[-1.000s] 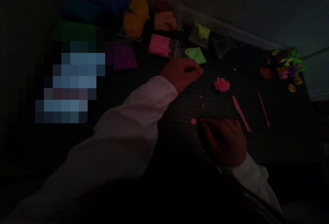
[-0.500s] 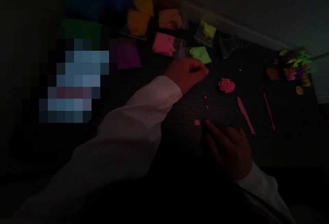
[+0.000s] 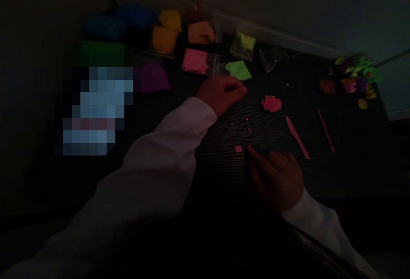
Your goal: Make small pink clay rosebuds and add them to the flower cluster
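Note:
The scene is very dim. My left hand point(image 3: 221, 93) rests on the dark table point(image 3: 352, 168) with its fingers curled in; nothing shows in them. It lies just below a green clay bag point(image 3: 238, 69). My right hand point(image 3: 275, 176) lies palm down nearer to me, its index fingertip on the table beside a small flat pink clay disc point(image 3: 238, 148). Two tiny pink crumbs point(image 3: 249, 130) lie between my hands. A bumpy pink clay flower point(image 3: 271, 104) sits to the right of my left hand.
A pink plastic knife point(image 3: 297, 138) and a thin pink stick tool point(image 3: 326, 131) lie right of my right hand. Bags of coloured clay point(image 3: 195, 60) line the table's far side. Finished clay figures point(image 3: 352, 78) stand at the far right corner by the wall.
Both hands stay almost where they were. My right index fingertip shifts slightly beside the pink disc; the view itself wobbles a little.

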A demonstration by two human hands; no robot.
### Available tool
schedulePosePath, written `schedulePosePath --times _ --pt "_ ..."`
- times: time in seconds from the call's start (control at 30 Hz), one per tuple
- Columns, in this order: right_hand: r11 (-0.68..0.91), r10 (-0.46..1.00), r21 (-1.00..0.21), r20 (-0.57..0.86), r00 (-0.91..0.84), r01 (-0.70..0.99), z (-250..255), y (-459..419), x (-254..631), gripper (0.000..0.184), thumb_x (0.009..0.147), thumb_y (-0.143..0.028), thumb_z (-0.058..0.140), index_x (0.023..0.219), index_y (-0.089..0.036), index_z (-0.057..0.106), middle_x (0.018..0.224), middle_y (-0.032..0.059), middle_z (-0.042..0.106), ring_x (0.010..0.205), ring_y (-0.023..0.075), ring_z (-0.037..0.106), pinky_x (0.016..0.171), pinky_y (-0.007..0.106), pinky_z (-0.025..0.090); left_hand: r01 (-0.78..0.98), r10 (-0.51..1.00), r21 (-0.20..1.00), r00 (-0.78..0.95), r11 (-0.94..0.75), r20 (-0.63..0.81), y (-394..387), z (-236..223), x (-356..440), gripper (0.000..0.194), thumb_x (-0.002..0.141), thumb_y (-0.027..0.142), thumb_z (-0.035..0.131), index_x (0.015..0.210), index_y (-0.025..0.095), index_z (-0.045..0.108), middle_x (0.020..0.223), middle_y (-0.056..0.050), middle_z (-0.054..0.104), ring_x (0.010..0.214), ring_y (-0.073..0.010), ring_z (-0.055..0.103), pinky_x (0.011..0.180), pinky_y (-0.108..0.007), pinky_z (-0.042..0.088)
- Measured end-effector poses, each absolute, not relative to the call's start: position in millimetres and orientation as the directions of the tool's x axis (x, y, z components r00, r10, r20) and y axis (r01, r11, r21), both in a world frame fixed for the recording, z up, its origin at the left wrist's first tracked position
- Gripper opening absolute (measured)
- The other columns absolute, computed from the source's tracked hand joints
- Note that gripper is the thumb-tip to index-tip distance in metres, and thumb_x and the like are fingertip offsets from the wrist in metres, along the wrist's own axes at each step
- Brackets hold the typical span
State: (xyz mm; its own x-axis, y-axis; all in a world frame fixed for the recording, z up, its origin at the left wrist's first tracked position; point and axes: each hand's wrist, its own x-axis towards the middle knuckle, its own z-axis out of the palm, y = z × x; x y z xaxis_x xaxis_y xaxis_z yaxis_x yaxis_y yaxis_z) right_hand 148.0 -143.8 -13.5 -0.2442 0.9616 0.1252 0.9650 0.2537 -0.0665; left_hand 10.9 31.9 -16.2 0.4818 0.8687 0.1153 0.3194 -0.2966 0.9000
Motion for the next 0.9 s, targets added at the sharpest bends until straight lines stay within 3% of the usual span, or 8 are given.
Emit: schedulePosePath --times 0.37,0.7,0.9 --pt "0.240 0.964 -0.055 0.131 -0.231 0.969 -14.8 -145.3 146.3 0.034 0.079 -0.030 0.045 0.111 -0.021 0.053 0.066 0.0014 0.055 0.064 0.0140 0.044 0.062 0.030 0.026 0.320 0.875 0.904 0.471 -0.284 0.108 30.4 -16.0 10.4 0.020 0.073 0.029 0.048 0.075 0.015 0.063 0.061 -0.001 0.060 0.056 -0.0084 0.052 0.060 -0.022 0.040" --pt "0.220 0.970 -0.240 0.157 -0.186 0.945 -11.9 -142.7 148.8 0.034 0.077 -0.024 0.048 0.110 -0.015 0.052 0.080 0.0052 0.057 0.071 0.0146 0.049 0.065 0.030 0.033 0.332 0.870 0.890 0.476 -0.313 0.129 31.5 -17.4 9.4 0.022 0.073 0.031 0.048 0.077 0.015 0.064 0.071 -0.002 0.063 0.069 -0.0111 0.055 0.064 -0.023 0.039" --pt "0.215 0.973 -0.176 0.120 -0.196 0.961 -12.9 -141.3 148.2 0.032 0.077 -0.026 0.048 0.109 -0.021 0.054 0.078 0.0041 0.055 0.070 0.0146 0.048 0.064 0.030 0.031 0.325 0.871 0.895 0.475 -0.306 0.126 30.8 -16.4 10.7 0.020 0.073 0.028 0.049 0.076 0.015 0.064 0.071 0.000 0.063 0.069 -0.0104 0.056 0.065 -0.022 0.040"
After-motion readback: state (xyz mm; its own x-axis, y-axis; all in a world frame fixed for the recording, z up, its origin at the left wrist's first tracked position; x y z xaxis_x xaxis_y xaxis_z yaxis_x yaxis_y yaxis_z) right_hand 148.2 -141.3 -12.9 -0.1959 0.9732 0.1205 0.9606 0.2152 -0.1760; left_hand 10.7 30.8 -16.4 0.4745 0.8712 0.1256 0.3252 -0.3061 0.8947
